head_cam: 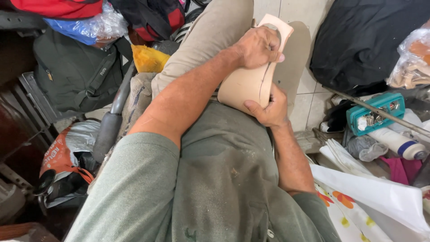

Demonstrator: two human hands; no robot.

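A pale tan leather piece (251, 83), smooth and curved with a dark line along its right edge, rests on the person's lap and knee. The left hand (257, 47) grips its far end; the right hand (268, 110) clasps its near edge from below.

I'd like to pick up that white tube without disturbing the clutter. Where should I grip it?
Grip the white tube around its bare middle, coming from above. It lies on its side, barrel exposed on top, its dark capped end crowded by cloth, with the teal case just behind it.
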